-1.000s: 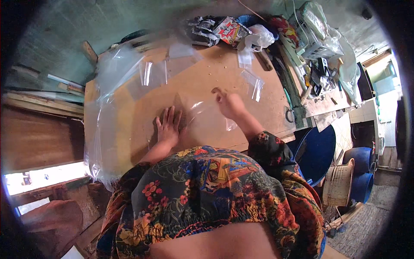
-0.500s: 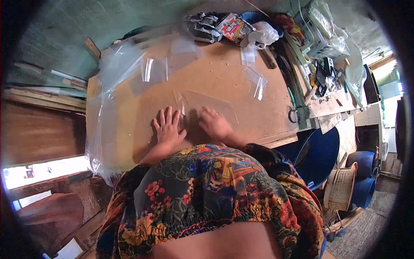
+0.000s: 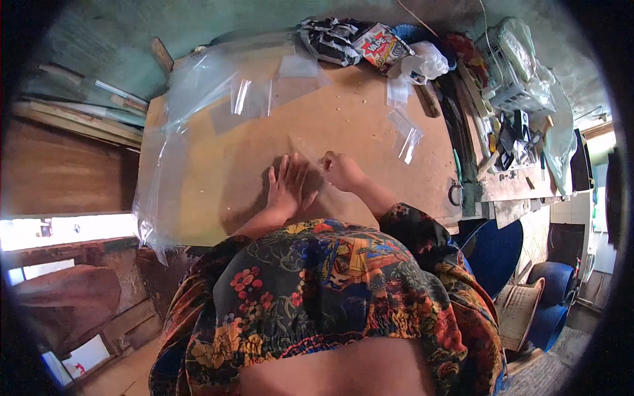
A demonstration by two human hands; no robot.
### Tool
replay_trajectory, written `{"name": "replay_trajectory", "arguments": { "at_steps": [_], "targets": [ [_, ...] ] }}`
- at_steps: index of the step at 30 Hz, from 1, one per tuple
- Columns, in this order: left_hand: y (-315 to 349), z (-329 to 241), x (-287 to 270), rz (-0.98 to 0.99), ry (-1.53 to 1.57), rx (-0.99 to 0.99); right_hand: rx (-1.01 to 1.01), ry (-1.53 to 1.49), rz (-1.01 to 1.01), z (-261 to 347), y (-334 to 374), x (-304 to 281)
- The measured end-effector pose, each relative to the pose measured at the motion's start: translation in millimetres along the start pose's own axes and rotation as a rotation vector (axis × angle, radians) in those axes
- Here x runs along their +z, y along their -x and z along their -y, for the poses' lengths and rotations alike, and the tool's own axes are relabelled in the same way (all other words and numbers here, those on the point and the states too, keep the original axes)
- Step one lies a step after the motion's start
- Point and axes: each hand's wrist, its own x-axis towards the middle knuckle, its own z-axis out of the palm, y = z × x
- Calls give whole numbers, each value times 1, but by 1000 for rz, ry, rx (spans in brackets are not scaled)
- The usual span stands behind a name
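Observation:
My left hand (image 3: 286, 186) lies on the tan board (image 3: 251, 148), palm down with its fingers stretched out. Beside and under its fingertips is a thin clear plastic sheet (image 3: 305, 152), whose edges are hard to make out. My right hand (image 3: 341, 173) is closed just right of it, fingers curled and pinched at the sheet's edge. Part of the sheet runs down between my hands toward my clothing. Farther off on the board lie other clear plastic pieces (image 3: 241, 96), and one more piece (image 3: 407, 137) lies to the right.
A large clear plastic sheet (image 3: 158, 178) drapes over the board's left edge. At the back sit a black-and-white bag (image 3: 328, 41), a red box (image 3: 382, 47) and a white plastic bag (image 3: 426, 63). Scissors (image 3: 456, 193) rest at the right edge. A blue drum (image 3: 495, 254) stands below right.
My right hand has gone from loosely spread to curled at the sheet's edge. The sheet has shifted and tilted between my hands. The view has moved slightly left, so the scene sits farther right.

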Motion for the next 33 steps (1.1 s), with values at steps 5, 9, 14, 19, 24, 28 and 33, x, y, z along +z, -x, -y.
{"name": "replay_trajectory", "arguments": {
  "at_steps": [5,9,14,19,24,28,33],
  "targets": [
    [-1,-2,5,90,-20,-30,228,-1112,220,0,4,3],
    [0,-2,3,62,-4,4,89,-771,429,-22,-9,1],
    [-1,-4,-2,60,7,-30,-232,-19,-208,-20,-9,-31],
    [0,-4,-3,53,-5,-29,-514,351,-601,-18,26,-41],
    [-6,-8,-9,152,-64,-21,-458,523,-287,-28,48,22],
    [-15,-7,-7,30,-19,-10,-279,545,-231,-33,38,13],
    [-42,3,-2,54,-71,6,-144,517,-287,-56,22,-16]
  ]
}}
